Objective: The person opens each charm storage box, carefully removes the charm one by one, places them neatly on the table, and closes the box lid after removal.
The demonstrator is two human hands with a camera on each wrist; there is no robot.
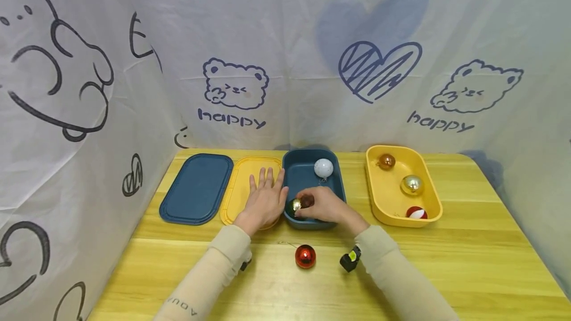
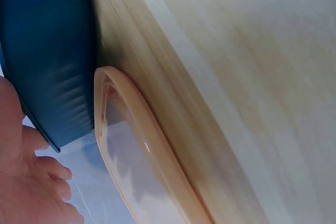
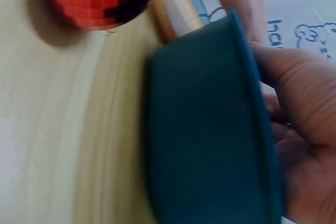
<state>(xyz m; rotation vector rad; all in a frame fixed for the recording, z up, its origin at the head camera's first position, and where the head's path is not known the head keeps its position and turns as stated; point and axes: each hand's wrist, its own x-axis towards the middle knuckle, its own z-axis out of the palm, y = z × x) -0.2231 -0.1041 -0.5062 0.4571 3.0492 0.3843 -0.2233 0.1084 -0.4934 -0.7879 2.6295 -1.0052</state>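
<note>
My left hand [image 1: 265, 201] lies with fingers spread over the yellow lid [image 1: 242, 175], its thumb beside the rim of the blue box [image 1: 308, 153]. My right hand [image 1: 327, 204] reaches into the near end of that box. Its thumb and forefinger are bent about a shiny gold ball [image 1: 295, 205]. A dark brown ball [image 1: 307, 200] shows in the gap between those fingers, partly covered. At the box's far end sits a white speckled ball [image 1: 323, 168]. In the right wrist view, the box wall [image 3: 205, 124] hides the fingertips of the right hand [image 3: 310, 114].
A red faceted ball [image 1: 305, 256] rests on the wooden table in front of the blue box. The yellow box [image 1: 371, 197] at right holds amber [image 1: 386, 161], gold [image 1: 411, 185] and red-and-white [image 1: 417, 212] balls. A blue lid [image 1: 197, 188] lies at far left. Printed cloth stands behind.
</note>
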